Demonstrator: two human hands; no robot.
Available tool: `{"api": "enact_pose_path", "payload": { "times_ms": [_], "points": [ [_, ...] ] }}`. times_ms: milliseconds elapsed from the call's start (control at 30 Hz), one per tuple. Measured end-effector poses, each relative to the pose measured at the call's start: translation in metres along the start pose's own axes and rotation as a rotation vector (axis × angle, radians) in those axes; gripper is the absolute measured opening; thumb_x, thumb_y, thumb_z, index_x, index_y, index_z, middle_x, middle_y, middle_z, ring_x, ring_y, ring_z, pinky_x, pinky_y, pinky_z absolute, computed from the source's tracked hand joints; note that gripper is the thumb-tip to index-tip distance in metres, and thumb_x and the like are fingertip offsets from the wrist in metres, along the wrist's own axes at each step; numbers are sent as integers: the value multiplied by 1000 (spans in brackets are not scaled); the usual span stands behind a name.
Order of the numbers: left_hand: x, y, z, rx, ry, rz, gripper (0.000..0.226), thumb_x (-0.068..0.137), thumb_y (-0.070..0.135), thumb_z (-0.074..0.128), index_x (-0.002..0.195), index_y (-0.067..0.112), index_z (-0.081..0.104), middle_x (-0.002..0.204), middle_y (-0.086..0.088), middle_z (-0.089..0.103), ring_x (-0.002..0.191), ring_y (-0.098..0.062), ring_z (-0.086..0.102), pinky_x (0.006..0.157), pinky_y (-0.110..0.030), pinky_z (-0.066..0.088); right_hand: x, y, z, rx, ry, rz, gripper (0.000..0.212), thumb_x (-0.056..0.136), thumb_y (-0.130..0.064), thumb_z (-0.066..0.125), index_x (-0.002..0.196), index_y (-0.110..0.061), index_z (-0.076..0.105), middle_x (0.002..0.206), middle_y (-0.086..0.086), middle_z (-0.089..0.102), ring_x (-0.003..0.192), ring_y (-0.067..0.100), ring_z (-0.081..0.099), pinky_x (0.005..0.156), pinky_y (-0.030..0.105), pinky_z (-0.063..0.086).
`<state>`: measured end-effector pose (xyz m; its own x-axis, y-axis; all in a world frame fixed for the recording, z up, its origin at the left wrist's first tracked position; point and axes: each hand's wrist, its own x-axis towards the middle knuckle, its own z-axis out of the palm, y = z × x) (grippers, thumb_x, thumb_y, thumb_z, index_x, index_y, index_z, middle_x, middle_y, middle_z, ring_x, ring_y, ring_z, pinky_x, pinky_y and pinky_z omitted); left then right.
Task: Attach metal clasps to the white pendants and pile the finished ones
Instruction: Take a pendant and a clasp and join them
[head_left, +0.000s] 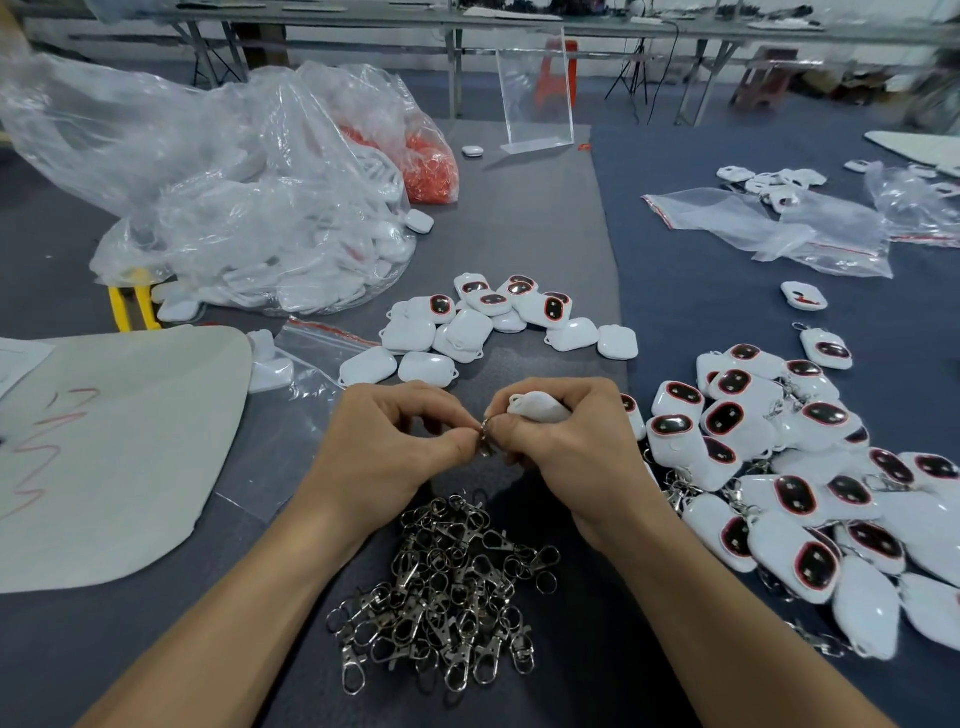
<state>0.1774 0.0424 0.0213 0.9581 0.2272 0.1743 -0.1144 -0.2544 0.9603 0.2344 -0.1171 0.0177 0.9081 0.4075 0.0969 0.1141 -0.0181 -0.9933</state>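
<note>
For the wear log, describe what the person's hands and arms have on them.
The left hand and right hand are bare: no gloves, rings or watch show. The left forearm and right forearm are bare too, with no sleeve in view down to the frame's edge.

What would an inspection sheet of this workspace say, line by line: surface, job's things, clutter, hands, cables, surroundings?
Surface: grey mat beside a darker blue mat.
Job's things: loose clasps heaped nearest; plain pendants ahead; finished pile at right.
Clutter: plastic bags, yellow tool, acrylic stand.
Hands: left hand pinches a clasp ring; right hand grips a white pendant.
Cables: black cable hanging by the far tables.
Surroundings: far tables, wooden stool.
</note>
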Motion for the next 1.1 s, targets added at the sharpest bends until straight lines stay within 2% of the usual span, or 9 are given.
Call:
{"api": "enact_pose_path", "payload": {
  "times_ms": [233,400,533,633,733,800,900,967,1100],
  "points": [
    [-3,4,0,-5,-9,-32,6,62,16,77,67,17,78,75,-30,65,65,-24,50,61,-36,36,-1,-3,1,68,-50,41,30,79,12,71,63,-13,73,58,3,63,52,13,53,49,21,43],
    [-6,3,0,-24,-8,-71,8,62,14,74,67,19,79,55,-10,62,52,-11,46,48,-20,34,-2,-4,1,94,-90,63,27,79,14,70,65,-8,72,60,7,62,52,13,52,48,19,42],
    [-6,3,1,-9,-3,-71,8,61,15,72,66,18,78,63,-27,63,57,-17,47,54,-30,34,-3,-5,2,103,-103,63,26,81,14,70,67,-8,72,60,8,60,52,13,50,48,19,40],
    [-6,2,4,32,120,2,10,58,25,70,64,24,77,56,-10,65,54,-10,47,51,-26,35,-2,-4,3,56,-67,99,21,82,6,72,73,-13,76,62,2,65,54,11,52,51,21,44],
    [-4,-3,-3,347,396,124,17,63,35,65,79,34,72,63,7,63,52,-3,50,51,-18,39,-2,-1,2,-140,9,171,24,75,-14,73,96,-27,75,65,-9,65,58,9,54,60,29,46],
    [-4,-5,-7,709,452,192,13,69,34,64,81,30,68,68,8,59,62,-9,51,56,-25,42,0,-1,0,-191,27,202,30,70,-23,66,97,-33,62,68,-5,64,61,13,53,60,37,45],
    [-8,-8,-2,917,264,303,6,71,29,67,71,25,72,65,10,60,66,-11,57,56,-28,46,4,0,-6,-303,48,149,15,84,-18,65,92,-26,56,81,0,70,69,16,57,67,42,49],
    [-7,-8,3,922,74,303,11,71,31,66,71,23,74,67,9,61,69,-17,61,58,-30,49,6,1,-12,-390,42,111,9,90,-16,65,91,-24,61,76,-6,68,66,9,57,61,30,48],
    [-2,-12,3,748,-56,187,19,74,35,64,78,23,78,66,9,56,66,-7,52,64,-29,43,7,2,-18,-460,15,97,29,87,-7,64,100,-31,72,71,-14,65,66,4,56,60,20,43]
  ]
}}
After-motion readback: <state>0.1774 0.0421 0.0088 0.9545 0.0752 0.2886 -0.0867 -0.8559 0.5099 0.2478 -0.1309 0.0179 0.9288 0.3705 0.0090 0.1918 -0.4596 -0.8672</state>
